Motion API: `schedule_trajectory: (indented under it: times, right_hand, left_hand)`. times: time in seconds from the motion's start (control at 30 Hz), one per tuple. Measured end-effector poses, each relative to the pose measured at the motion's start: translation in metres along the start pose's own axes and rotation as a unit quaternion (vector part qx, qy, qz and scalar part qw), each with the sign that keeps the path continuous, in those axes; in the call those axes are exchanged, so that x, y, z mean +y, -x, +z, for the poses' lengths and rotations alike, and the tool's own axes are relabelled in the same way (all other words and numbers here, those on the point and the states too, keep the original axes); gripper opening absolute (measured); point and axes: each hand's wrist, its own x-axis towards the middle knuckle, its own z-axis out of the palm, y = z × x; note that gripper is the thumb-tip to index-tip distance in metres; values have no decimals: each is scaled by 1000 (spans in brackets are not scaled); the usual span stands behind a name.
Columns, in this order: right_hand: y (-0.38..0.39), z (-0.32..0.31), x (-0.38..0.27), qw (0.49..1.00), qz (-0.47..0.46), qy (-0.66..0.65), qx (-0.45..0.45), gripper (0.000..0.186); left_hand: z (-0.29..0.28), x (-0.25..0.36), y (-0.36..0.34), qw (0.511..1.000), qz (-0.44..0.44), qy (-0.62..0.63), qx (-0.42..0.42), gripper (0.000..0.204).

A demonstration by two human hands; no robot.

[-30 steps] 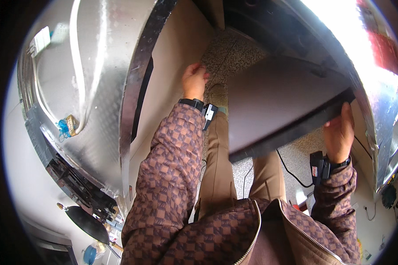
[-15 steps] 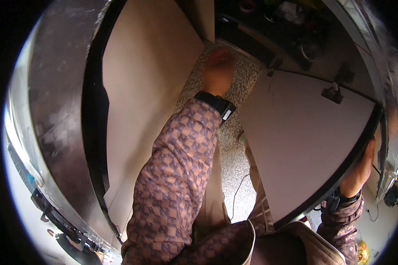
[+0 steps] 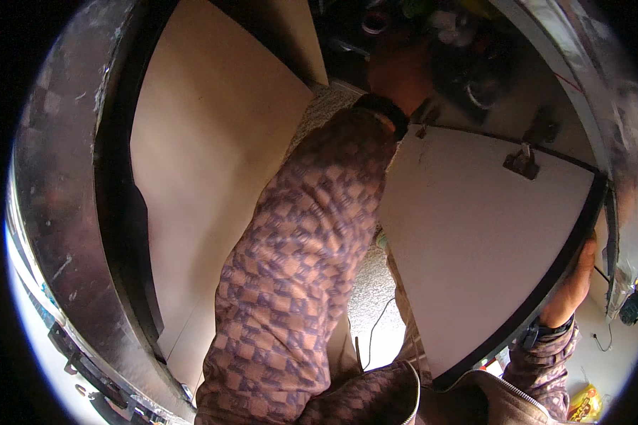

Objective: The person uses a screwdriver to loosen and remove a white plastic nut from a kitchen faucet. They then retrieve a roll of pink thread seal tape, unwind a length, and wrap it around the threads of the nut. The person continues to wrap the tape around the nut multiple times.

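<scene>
My left hand (image 3: 400,71) reaches into a dark cabinet interior (image 3: 461,88), past the inner corner of the open cabinet door. It is dim and blurred there, so its fingers and anything in them cannot be made out. Around the edge of the pale, dark-trimmed cabinet door (image 3: 482,248), at the right, my right hand (image 3: 574,283) is closed, its fingers partly hidden. A metal hinge (image 3: 521,163) is fixed near the door's far edge. Within the interior, a ring-shaped item (image 3: 374,21) and several shadowed things lie near my left hand.
A second pale panel (image 3: 213,156) stands at the left, beside a dark countertop edge (image 3: 67,191). Speckled floor (image 3: 379,290) shows between the panels, with a thin cable on it. A yellow package (image 3: 583,405) lies at the lower right.
My left hand has moved from above the floor gap, forward and right, into the dark interior. My right hand stays on the door edge, and the view has shifted slightly.
</scene>
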Motion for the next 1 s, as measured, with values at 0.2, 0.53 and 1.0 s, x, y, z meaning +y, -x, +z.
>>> schedule_trajectory:
  times: [0.2, 0.53, 1.0]
  right_hand:
    - [2, 11, -3, 999, 16, -45, -24, 40]
    - [-3, 16, 1, 999, 45, -19, -23, 35]
    - [-6, 7, -1, 997, -15, -24, -73, 36]
  left_hand:
    - [32, -10, -30, 931, 60, -198, -300, 32]
    - [23, -8, 1, 994, 91, 42, 35, 22]
    - [34, -31, 1, 978, 18, -92, -185, 25]
